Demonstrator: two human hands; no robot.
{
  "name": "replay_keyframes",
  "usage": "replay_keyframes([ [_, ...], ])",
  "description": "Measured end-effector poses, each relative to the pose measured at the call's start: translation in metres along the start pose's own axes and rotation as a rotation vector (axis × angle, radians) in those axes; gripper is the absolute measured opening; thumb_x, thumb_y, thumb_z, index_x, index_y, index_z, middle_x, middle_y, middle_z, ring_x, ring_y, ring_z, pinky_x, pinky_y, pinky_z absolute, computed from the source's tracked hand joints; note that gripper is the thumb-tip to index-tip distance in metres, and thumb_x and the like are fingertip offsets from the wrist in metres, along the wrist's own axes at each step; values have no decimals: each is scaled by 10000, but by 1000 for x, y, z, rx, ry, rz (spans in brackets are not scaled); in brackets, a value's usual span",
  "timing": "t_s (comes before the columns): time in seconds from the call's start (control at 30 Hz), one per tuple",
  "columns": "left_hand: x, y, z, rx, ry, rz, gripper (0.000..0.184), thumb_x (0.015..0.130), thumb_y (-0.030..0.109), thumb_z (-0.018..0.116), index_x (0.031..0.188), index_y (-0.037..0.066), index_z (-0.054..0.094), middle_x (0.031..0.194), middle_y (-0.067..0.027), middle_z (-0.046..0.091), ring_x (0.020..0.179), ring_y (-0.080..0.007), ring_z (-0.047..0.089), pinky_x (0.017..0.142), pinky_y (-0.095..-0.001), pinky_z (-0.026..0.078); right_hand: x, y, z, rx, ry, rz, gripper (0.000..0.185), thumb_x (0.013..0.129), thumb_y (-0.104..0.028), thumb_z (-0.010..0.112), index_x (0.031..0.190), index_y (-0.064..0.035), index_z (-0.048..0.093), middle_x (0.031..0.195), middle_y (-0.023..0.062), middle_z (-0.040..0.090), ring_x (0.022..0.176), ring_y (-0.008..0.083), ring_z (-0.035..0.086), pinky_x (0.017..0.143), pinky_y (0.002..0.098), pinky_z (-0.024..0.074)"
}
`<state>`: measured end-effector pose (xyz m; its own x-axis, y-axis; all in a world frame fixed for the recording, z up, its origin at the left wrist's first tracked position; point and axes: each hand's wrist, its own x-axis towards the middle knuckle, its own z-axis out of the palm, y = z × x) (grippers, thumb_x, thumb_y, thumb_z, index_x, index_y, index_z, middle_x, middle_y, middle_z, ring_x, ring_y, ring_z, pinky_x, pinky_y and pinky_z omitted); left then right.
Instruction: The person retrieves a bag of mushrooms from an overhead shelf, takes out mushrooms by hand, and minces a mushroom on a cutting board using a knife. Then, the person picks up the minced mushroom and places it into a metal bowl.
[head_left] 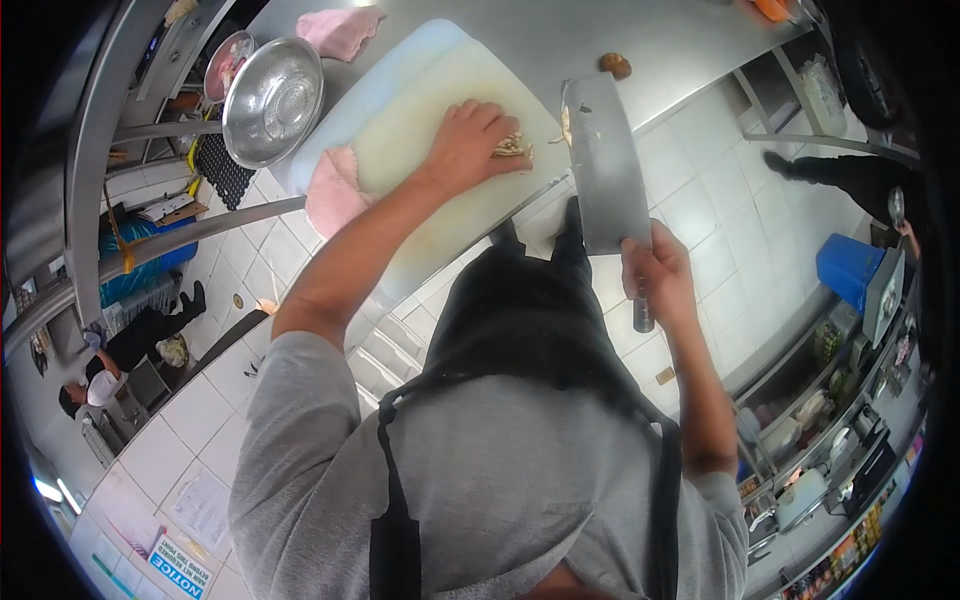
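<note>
My right hand is closed round the handle of a broad cleaver. The blade points away from me, past the right edge of the cutting board, with a few pale scraps stuck to it. On the white cutting board, my left hand curls over a small heap of thin pale slices with brown edges, which look like sliced mushroom. The fingers press on the heap and hide part of it. A whole brown mushroom-like piece lies on the steel table beyond the blade.
A perforated metal bowl stands left of the board, beside a smaller bowl. Pink cloths lie at the board's left edge and at the back of the steel table. Other people are at far left and right.
</note>
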<state>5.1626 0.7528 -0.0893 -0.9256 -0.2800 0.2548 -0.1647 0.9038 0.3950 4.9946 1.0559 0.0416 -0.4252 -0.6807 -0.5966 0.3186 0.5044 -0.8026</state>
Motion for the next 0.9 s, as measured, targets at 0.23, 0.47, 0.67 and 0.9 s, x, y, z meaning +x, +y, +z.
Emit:
replay_keyframes([
  [0.23, 0, 5, 29, 121, 301, -362, 445, 846, 528, 864, 1030, 139, 748, 1057, -49, 635, 974, -316, 576, 847, -476, 434, 23, 23, 5, 80, -72, 85, 99, 1059, -144, 652, 1048, -46, 639, 703, 21, 596, 501, 136, 552, 492, 288, 420],
  [0.47, 0, 44, 21, 157, 310, -468, 655, 816, 598, 882, 1216, 106, 717, 1192, -102, 613, 1125, -344, 552, 967, -520, 438, 39, 63, 47, 174, -115, 116, 105, 1072, -132, 637, 1034, -37, 612, 728, 34, 612, 531, 133, 568, 501, 300, 451],
  [0.67, -8, 31, 35, 210, 253, -476, 844, 749, 663, 903, 1324, 87, 678, 1245, -108, 592, 1187, -343, 517, 1024, -521, 407, 15, 54, 20, 109, -38, 128, 127, 1085, -152, 632, 1093, -26, 630, 723, 23, 598, 540, 122, 562, 502, 293, 446],
  [0.9, -6, 45, 23, 180, 247, -459, 812, 798, 602, 885, 1399, 110, 647, 1286, -101, 600, 1216, -333, 520, 1030, -531, 391, 12, 67, -1, 102, 21, 116, 134, 1084, -151, 629, 1112, -21, 644, 710, 23, 596, 530, 113, 560, 488, 285, 438],
])
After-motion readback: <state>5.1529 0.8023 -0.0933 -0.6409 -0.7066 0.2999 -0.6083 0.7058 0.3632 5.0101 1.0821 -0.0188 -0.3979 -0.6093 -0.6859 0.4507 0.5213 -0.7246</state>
